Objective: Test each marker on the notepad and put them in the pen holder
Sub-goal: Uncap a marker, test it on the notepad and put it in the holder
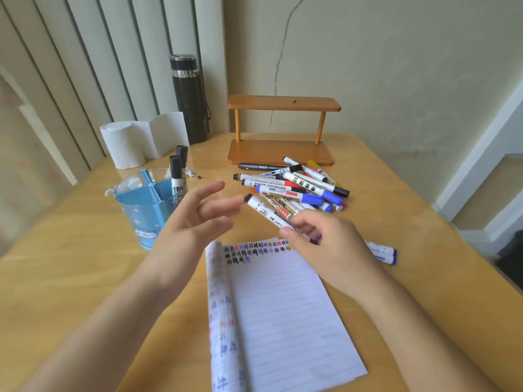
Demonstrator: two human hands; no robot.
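Blue pen holder [141, 219] nr left edge w/ two markers [176, 176] in: barely begun. Left hand [186, 230] spread, empty. Notepad [283, 306] at near edge, test marks along top. Right hand [325, 247] pinching marker [266, 212] above pad, cap seemingly on. Pile [300, 188] mid-table prob. untested; wooden rack [280, 154] behind, at far edge, not obstructing.

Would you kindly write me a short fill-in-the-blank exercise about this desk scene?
1. The right hand grips a white whiteboard marker with a ____ cap.
2. The blue translucent plastic pen holder contains ____ upright markers.
3. The open left hand holds ____.
Missing words: black; two; nothing.
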